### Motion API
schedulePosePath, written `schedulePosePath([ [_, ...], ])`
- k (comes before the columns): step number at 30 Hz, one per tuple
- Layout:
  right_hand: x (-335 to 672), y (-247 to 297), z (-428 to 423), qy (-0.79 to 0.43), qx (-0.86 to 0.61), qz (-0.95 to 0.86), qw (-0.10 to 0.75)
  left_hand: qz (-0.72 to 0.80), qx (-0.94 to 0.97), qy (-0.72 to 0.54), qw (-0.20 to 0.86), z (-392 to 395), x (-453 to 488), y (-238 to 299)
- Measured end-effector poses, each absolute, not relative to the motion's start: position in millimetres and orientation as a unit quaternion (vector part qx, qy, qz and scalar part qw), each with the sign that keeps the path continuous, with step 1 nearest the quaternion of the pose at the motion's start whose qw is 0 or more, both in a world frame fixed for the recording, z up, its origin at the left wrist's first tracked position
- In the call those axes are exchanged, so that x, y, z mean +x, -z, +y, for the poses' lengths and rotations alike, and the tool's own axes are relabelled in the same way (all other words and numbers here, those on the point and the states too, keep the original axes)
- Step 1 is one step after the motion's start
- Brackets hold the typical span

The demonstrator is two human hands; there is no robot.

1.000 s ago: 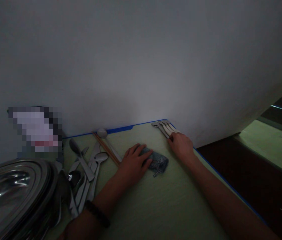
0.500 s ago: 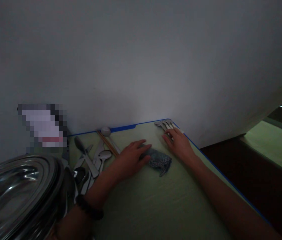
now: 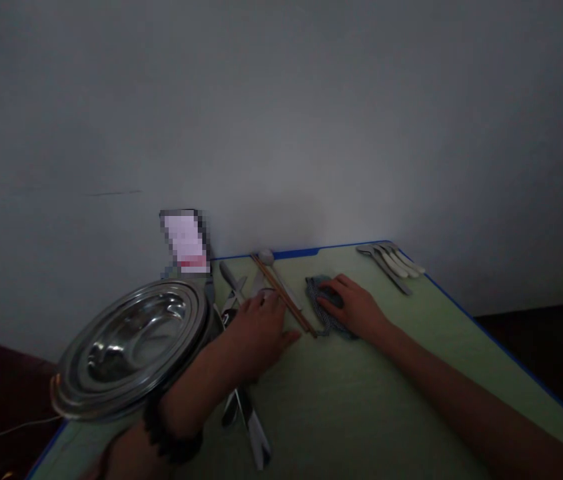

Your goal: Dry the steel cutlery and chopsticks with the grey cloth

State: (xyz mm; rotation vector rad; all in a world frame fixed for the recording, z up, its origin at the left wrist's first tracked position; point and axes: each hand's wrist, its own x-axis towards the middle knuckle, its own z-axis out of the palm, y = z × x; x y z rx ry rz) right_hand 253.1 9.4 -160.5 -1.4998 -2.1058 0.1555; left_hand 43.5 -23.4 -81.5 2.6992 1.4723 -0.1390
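Lying under right grip [image 3: 358, 310]: grey cloth [image 3: 330, 321]; left grip [image 3: 260, 331] over cutlery [image 3: 255, 433]; both closures unclear.

A plain grey wall [image 3: 311, 120], marked by a thin dark line [image 3: 114, 193], rises behind the far edge of a pale green table [image 3: 386, 407] trimmed in blue. Beyond the table's right edge lies dark floor [image 3: 551, 333]; the light is dim
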Motion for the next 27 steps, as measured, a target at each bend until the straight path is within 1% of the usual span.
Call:
schedulePosePath([
  [3,246,160,15,-0.037,-0.587,-0.762,0.271,0.503,0.860,0.067,0.062,-40,40,106],
  [7,238,162,18,-0.024,-0.608,-0.744,0.277,0.491,0.871,0.008,0.029,-43,37,134],
  [10,237,163,19,-0.027,-0.612,-0.741,0.276,0.477,0.877,-0.049,-0.002,-39,36,145],
  [14,238,163,19,-0.038,-0.604,-0.746,0.278,0.497,0.860,-0.109,-0.043,-32,34,148],
  [19,240,161,22,-0.080,-0.584,-0.752,0.295,0.537,0.831,-0.120,-0.083,-22,34,148],
  [23,241,158,23,-0.099,-0.580,-0.749,0.305,0.528,0.836,-0.120,-0.090,-20,32,149],
  [27,240,157,24,-0.119,-0.592,-0.733,0.312,0.519,0.841,-0.132,-0.074,-22,29,145],
])
